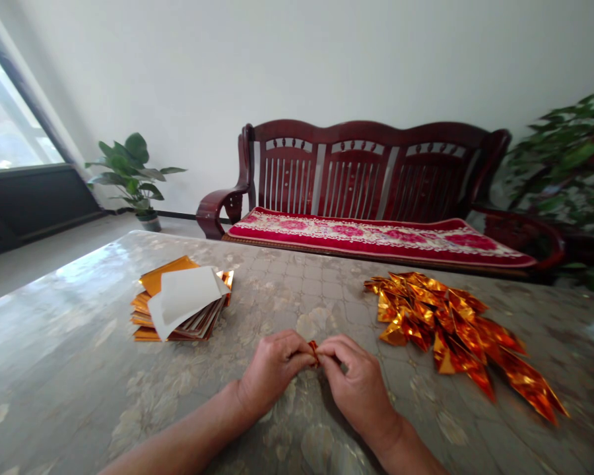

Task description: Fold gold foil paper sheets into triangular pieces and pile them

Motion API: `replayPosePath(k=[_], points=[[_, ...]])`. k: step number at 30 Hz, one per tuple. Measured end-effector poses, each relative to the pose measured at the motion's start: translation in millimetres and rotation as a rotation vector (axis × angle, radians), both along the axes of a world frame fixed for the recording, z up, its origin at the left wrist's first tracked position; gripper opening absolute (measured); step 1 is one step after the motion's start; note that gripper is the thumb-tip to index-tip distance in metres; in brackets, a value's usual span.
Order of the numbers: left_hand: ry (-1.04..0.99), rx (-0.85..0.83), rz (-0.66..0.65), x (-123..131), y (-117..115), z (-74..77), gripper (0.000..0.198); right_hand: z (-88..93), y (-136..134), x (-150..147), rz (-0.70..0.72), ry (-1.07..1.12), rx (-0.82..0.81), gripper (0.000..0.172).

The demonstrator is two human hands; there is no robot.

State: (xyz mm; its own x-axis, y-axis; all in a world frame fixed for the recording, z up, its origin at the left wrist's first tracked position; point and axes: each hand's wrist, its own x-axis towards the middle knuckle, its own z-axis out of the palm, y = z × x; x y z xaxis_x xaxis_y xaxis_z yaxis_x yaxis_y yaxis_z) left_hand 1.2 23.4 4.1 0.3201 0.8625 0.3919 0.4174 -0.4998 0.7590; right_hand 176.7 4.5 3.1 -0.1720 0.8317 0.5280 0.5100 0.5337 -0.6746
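My left hand [277,366] and my right hand [354,376] meet near the front middle of the table. Between their fingertips they pinch a small piece of shiny orange foil paper [314,353], mostly hidden by the fingers. To the left lies a stack of foil sheets [148,316], orange and gold at the edges, with white sheets [188,297] face up on top. A heap of folded, pointed orange-gold foil pieces [440,316] spreads over the right side of the table.
The table [218,409] has a patterned, glossy cover. Beyond its far edge stands a dark red wooden bench [327,178] with a red floral cushion [376,241]. A potted plant [138,175] stands back left, and leafy foliage [569,178] is at the right.
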Motion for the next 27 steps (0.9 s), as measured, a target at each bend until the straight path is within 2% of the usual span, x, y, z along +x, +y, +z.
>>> replayPosePath(k=[8, 16, 21, 27], points=[[-0.017, 0.011, 0.036, 2.7, -0.9, -4.0, 0.011, -1.9, -0.3, -4.9, -0.045, -0.038, 0.063, 0.019], [-0.014, 0.020, 0.024, 2.3, 1.5, -3.0, 0.013, 0.2, 2.0, -2.2, -0.036, 0.009, 0.028, 0.016], [-0.075, -0.024, 0.049, -0.3, 0.6, -6.2, 0.011, -1.2, 3.3, -1.8, -0.147, 0.131, -0.122, 0.016], [-0.276, -0.263, 0.085, 2.4, 2.9, -9.5, 0.004, -6.6, 8.6, -0.4, -0.081, 0.230, -0.297, 0.012]])
